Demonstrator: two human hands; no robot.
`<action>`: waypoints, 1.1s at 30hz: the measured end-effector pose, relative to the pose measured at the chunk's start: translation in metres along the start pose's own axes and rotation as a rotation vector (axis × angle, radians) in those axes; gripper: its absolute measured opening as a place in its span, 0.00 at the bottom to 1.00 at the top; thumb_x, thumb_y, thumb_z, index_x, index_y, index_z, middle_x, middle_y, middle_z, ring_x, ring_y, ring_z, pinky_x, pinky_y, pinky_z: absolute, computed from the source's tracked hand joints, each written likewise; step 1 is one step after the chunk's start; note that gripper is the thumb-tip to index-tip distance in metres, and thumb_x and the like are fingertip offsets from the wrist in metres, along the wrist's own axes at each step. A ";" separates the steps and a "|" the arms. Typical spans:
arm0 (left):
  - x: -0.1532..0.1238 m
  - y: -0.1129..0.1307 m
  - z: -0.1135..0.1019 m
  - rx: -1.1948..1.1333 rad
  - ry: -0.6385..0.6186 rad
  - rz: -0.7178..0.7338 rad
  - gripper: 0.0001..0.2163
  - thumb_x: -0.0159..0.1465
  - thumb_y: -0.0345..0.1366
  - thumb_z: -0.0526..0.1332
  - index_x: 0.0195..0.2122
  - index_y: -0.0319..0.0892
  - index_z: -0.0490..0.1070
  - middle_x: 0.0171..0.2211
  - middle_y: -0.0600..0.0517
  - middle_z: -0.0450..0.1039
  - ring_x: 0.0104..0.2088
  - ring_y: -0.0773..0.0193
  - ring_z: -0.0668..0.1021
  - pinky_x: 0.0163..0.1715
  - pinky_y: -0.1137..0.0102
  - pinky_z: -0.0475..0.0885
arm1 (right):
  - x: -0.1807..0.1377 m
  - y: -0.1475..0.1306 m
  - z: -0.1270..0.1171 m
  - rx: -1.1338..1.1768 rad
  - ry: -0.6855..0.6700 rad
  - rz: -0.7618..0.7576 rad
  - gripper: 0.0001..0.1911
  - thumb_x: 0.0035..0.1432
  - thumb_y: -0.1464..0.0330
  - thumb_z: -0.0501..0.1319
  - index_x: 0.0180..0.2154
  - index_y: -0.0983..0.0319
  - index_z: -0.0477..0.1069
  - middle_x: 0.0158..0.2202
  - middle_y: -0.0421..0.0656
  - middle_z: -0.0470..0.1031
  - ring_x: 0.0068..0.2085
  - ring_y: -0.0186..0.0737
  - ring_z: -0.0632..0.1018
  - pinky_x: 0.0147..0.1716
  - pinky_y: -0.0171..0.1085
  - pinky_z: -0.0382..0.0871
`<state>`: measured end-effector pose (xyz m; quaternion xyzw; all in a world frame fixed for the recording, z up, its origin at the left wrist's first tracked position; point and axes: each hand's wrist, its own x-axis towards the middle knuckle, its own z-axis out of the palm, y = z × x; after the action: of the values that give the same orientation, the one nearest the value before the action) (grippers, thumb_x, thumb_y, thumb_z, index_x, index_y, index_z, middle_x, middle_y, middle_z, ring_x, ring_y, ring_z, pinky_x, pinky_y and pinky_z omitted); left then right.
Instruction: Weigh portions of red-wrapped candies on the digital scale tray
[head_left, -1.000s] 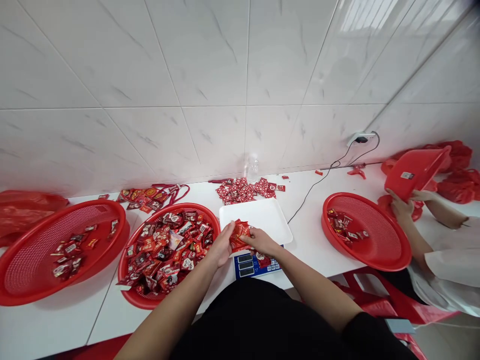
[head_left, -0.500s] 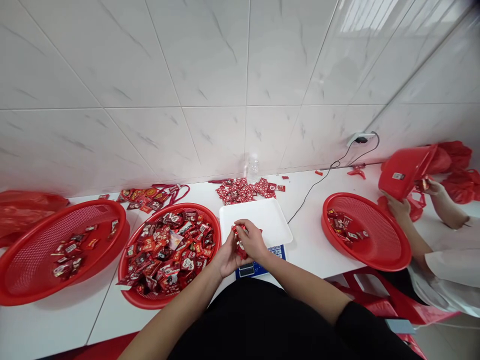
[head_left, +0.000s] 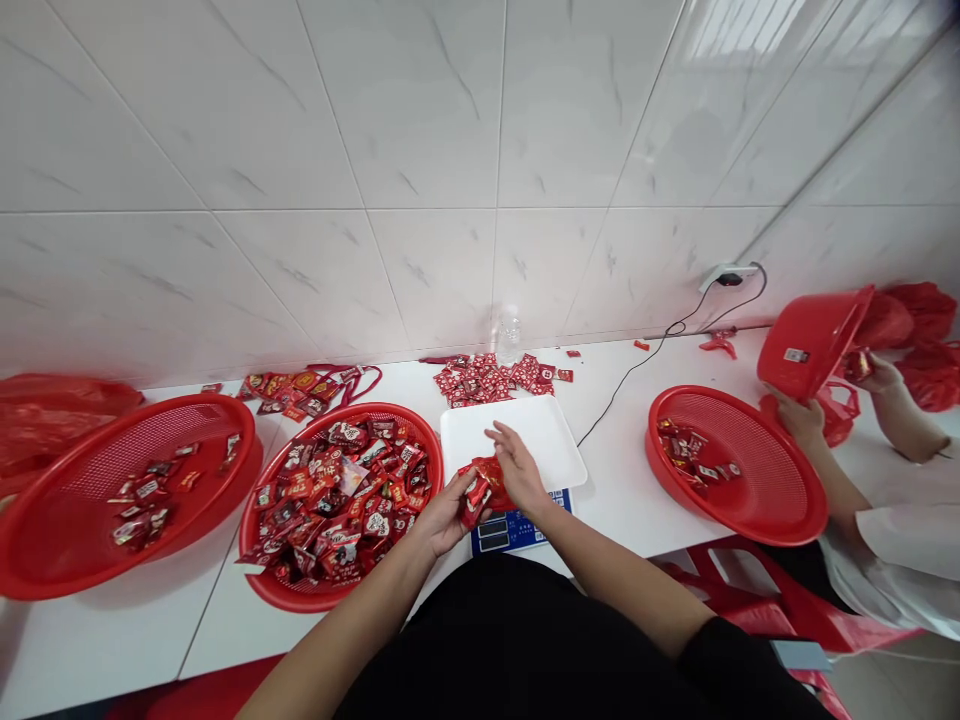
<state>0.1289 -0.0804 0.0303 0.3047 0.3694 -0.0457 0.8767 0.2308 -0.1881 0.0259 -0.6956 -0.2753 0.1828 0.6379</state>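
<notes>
My left hand [head_left: 444, 518] is closed around small red-wrapped candies [head_left: 475, 497], above the front of a scale. A shiny red packet with gold marks [head_left: 493, 474] lies between my two hands; which hand bears it I cannot tell. My right hand [head_left: 519, 468] has its fingers stretched out beside that packet. Under both hands is the scale's white tray [head_left: 551, 445], with its blue keypad [head_left: 517, 533] partly covered. To the left, a red basket [head_left: 262, 580] is heaped with mixed wrapped candies [head_left: 341, 500].
Another red basket [head_left: 67, 560] at far left holds some candies, as does one at right [head_left: 772, 480]. Small red packets [head_left: 487, 380] and a clear bottle [head_left: 508, 335] stand behind the tray. A black cord [head_left: 622, 375] crosses the table. A co-worker's hands [head_left: 799, 415] tilt a red basin [head_left: 810, 340].
My right hand has lifted away from my left and its fingers have straightened. The red packet and candies between them now show more. The co-worker's basin stays about where it was.
</notes>
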 end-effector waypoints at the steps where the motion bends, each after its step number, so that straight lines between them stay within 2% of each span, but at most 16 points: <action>1: -0.001 0.003 -0.001 -0.005 0.026 0.009 0.12 0.58 0.37 0.65 0.42 0.42 0.66 0.30 0.53 0.75 0.24 0.66 0.78 0.23 0.70 0.77 | 0.004 0.006 -0.006 -0.076 0.042 0.020 0.23 0.65 0.64 0.46 0.60 0.58 0.56 0.57 0.46 0.66 0.57 0.39 0.68 0.55 0.42 0.62; 3: -0.003 0.010 -0.003 -0.025 0.067 0.024 0.10 0.59 0.37 0.64 0.40 0.41 0.66 0.29 0.52 0.74 0.23 0.67 0.77 0.22 0.70 0.77 | 0.011 0.019 -0.019 -0.327 0.029 0.060 0.21 0.62 0.66 0.50 0.57 0.61 0.62 0.57 0.48 0.66 0.57 0.42 0.66 0.56 0.44 0.60; 6: -0.007 0.018 -0.004 -0.043 0.089 0.053 0.08 0.60 0.35 0.63 0.37 0.40 0.65 0.28 0.53 0.73 0.22 0.68 0.76 0.21 0.70 0.77 | 0.014 0.040 -0.033 -0.714 -0.140 0.100 0.21 0.58 0.69 0.56 0.54 0.61 0.67 0.56 0.48 0.66 0.58 0.48 0.64 0.57 0.46 0.56; 8: -0.009 0.021 -0.003 -0.046 0.099 0.064 0.06 0.61 0.34 0.62 0.36 0.39 0.65 0.27 0.53 0.73 0.21 0.68 0.76 0.21 0.70 0.77 | 0.012 0.051 -0.036 -0.843 -0.211 0.122 0.21 0.58 0.71 0.56 0.54 0.60 0.66 0.56 0.48 0.67 0.57 0.48 0.64 0.56 0.46 0.57; 10: -0.010 0.023 -0.003 -0.054 0.120 0.064 0.06 0.61 0.34 0.62 0.35 0.39 0.65 0.27 0.53 0.73 0.22 0.68 0.76 0.21 0.70 0.77 | 0.011 0.056 -0.036 -0.865 -0.197 0.156 0.22 0.58 0.74 0.54 0.54 0.59 0.66 0.54 0.48 0.67 0.55 0.46 0.66 0.55 0.44 0.58; 13: -0.010 0.025 -0.001 -0.065 0.142 0.063 0.06 0.61 0.33 0.62 0.36 0.39 0.66 0.28 0.53 0.73 0.22 0.68 0.77 0.22 0.70 0.77 | 0.013 0.056 -0.032 -0.635 -0.101 0.278 0.23 0.55 0.74 0.55 0.54 0.60 0.65 0.51 0.49 0.69 0.51 0.43 0.70 0.51 0.41 0.61; 16: -0.010 0.025 0.002 -0.053 0.124 0.063 0.06 0.61 0.33 0.62 0.37 0.40 0.65 0.28 0.53 0.73 0.22 0.68 0.77 0.21 0.70 0.76 | 0.014 0.045 -0.024 -0.065 -0.076 0.449 0.23 0.54 0.69 0.57 0.53 0.59 0.62 0.45 0.44 0.73 0.42 0.39 0.75 0.43 0.40 0.68; 19: -0.007 0.022 0.006 -0.019 0.081 0.084 0.08 0.60 0.34 0.63 0.38 0.40 0.65 0.28 0.53 0.74 0.22 0.67 0.77 0.21 0.70 0.77 | 0.009 0.027 -0.014 0.501 -0.161 0.560 0.22 0.56 0.58 0.58 0.50 0.59 0.64 0.40 0.44 0.75 0.38 0.40 0.77 0.38 0.41 0.71; 21: -0.004 0.017 0.008 0.027 0.045 0.107 0.10 0.59 0.34 0.64 0.40 0.40 0.66 0.29 0.52 0.74 0.24 0.65 0.78 0.22 0.70 0.77 | 0.004 0.015 -0.008 0.716 -0.263 0.579 0.24 0.56 0.51 0.57 0.46 0.62 0.68 0.39 0.45 0.76 0.39 0.42 0.77 0.38 0.42 0.71; 23: -0.002 0.013 0.010 0.077 0.010 0.136 0.13 0.58 0.35 0.65 0.41 0.39 0.67 0.30 0.50 0.75 0.26 0.63 0.79 0.22 0.68 0.77 | -0.002 0.008 -0.005 0.795 -0.303 0.557 0.24 0.54 0.50 0.60 0.43 0.63 0.69 0.38 0.46 0.76 0.39 0.42 0.78 0.40 0.42 0.71; 26: -0.001 0.011 0.009 0.108 0.021 0.176 0.14 0.56 0.35 0.66 0.42 0.39 0.68 0.32 0.49 0.76 0.27 0.63 0.79 0.24 0.68 0.78 | -0.004 0.009 -0.008 0.795 -0.158 0.544 0.22 0.47 0.58 0.69 0.41 0.63 0.70 0.37 0.44 0.77 0.38 0.40 0.78 0.43 0.42 0.71; 30: 0.001 0.014 0.006 0.039 0.186 0.182 0.12 0.57 0.33 0.66 0.41 0.39 0.68 0.31 0.50 0.75 0.26 0.65 0.78 0.25 0.68 0.77 | 0.005 0.012 -0.020 0.857 0.050 0.565 0.20 0.48 0.61 0.68 0.42 0.61 0.69 0.39 0.43 0.77 0.39 0.41 0.78 0.44 0.44 0.72; 33: 0.004 0.017 0.007 -0.036 0.273 0.199 0.10 0.59 0.32 0.64 0.41 0.40 0.68 0.31 0.51 0.75 0.27 0.65 0.79 0.27 0.65 0.77 | 0.008 0.006 -0.021 0.888 0.064 0.559 0.20 0.49 0.61 0.67 0.43 0.59 0.68 0.41 0.42 0.77 0.41 0.40 0.78 0.44 0.43 0.72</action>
<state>0.1413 -0.0693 0.0397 0.3275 0.4536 0.0899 0.8240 0.2511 -0.1999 0.0232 -0.4102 0.0445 0.4239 0.8063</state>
